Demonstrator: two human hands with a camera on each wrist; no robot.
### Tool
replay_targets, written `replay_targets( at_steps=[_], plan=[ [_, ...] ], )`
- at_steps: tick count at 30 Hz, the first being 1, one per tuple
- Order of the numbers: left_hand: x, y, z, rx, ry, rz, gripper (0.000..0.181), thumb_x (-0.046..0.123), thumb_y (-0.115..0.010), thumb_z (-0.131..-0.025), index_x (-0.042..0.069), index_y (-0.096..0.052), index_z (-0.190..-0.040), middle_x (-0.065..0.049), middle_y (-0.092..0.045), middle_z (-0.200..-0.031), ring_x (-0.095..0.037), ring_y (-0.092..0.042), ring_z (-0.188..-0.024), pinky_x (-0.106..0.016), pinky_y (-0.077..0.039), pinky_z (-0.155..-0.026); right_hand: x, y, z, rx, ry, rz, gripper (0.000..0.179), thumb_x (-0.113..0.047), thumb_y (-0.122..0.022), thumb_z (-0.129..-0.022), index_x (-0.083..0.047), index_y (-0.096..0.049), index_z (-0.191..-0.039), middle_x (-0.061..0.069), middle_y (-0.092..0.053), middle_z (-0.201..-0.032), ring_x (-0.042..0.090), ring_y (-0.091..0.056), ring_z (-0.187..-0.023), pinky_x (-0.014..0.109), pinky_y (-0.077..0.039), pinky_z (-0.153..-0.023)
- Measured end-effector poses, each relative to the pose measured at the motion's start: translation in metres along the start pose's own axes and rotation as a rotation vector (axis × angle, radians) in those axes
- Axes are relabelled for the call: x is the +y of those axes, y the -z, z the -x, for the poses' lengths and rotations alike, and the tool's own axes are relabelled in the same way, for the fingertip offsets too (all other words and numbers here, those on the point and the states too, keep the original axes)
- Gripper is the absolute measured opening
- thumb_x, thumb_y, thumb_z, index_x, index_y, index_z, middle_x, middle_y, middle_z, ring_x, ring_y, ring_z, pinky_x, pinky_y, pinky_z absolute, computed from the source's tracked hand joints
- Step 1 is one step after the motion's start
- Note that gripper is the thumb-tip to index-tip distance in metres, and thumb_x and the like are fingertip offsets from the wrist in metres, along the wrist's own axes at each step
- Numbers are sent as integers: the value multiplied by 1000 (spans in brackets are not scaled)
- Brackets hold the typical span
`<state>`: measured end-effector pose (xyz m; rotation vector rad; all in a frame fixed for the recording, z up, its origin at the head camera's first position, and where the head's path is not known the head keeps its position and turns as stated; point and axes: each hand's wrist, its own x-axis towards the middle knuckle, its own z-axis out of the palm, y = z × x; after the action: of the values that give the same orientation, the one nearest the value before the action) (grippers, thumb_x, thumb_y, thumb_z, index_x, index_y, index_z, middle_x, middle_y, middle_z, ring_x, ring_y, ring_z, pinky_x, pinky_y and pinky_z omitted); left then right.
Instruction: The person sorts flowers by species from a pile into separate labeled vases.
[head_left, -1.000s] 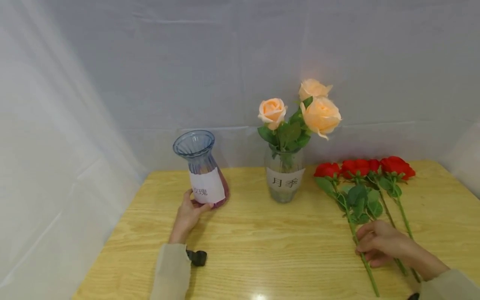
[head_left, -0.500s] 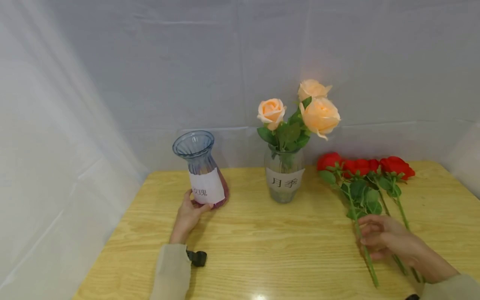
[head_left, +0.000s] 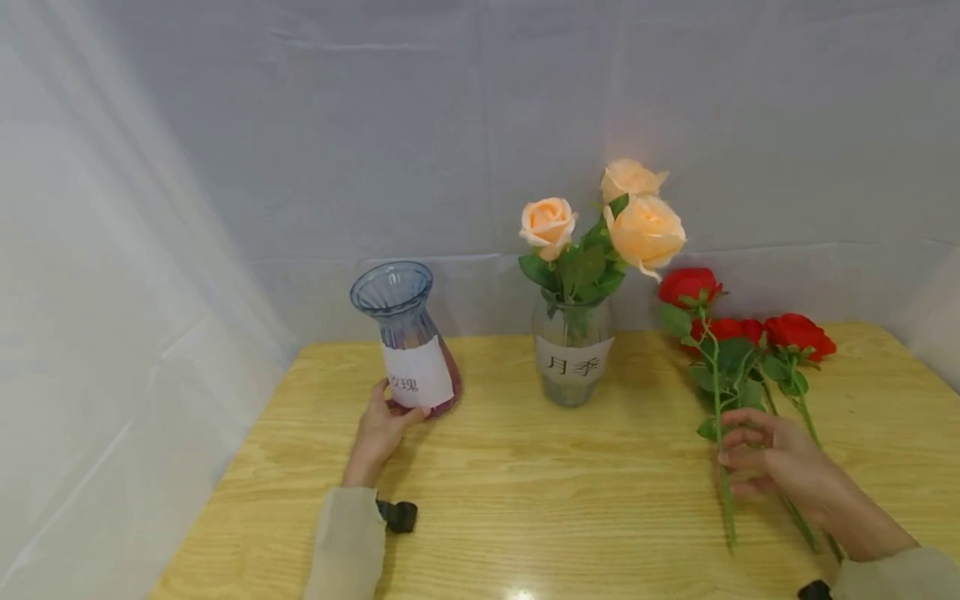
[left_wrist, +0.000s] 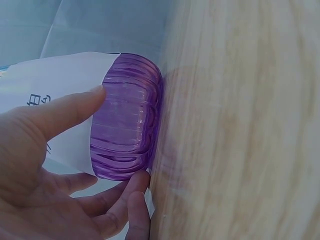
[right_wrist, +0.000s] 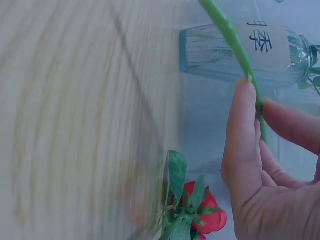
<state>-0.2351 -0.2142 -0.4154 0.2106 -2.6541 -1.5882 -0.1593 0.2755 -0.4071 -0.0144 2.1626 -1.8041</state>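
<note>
A blue-to-purple glass vase (head_left: 420,375) with a white paper label stands on the left of the table. My left hand (head_left: 380,433) holds it low down; in the left wrist view the thumb lies over the label and the fingers curl at the purple base (left_wrist: 127,117). On the right, my right hand (head_left: 780,458) pinches the green stem of a red rose (head_left: 690,287). That stem (right_wrist: 232,42) passes between thumb and fingers in the right wrist view. The flower is raised over several other red roses (head_left: 798,335) lying on the table.
A clear glass vase (head_left: 573,392) with a label holds three peach roses (head_left: 647,233) at the back middle, between my hands. The wooden table (head_left: 540,492) ends at a pale cloth backdrop (head_left: 360,150) behind and to the left.
My right hand has lifted the red rose off the table; its flower has risen and shifted right, and the stem stands more upright in the view. The left hand stays on the vase.
</note>
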Motion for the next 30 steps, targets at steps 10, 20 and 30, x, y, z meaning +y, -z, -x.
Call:
replay_targets(
  at_steps=[10,20,30],
  plan=[
    [0,1,-2,1,-2,-6,85,12,-74,-91,-12,-21,-152,-41,-49,-135,-48,-51,-125,-55,-39,-104,-1,-12,-4,114,90,-77,34,6,-60,-96,0,-44,-125,3,-57,-101,16,-61,-88,38,-59,-68],
    [-1,0,-1,3,-1,11,85,11,-74,-91,-13,-20,-152,-41,-48,-136,-47,-52,-123,-53,-41,-103,-10,-23,-6,220,142,-240,34,9,-61,-95,0,-41,-121,0,-58,-91,14,-65,-78,38,-59,-66],
    [-3,-1,-1,13,-9,-22,84,13,-74,-91,-13,-22,-151,-41,-51,-134,-47,-54,-121,-53,-42,-102,-19,-34,-9,302,151,-400,26,3,-62,-98,-6,-43,-112,-2,-60,-89,12,-61,-81,36,-59,-71]
  ],
)
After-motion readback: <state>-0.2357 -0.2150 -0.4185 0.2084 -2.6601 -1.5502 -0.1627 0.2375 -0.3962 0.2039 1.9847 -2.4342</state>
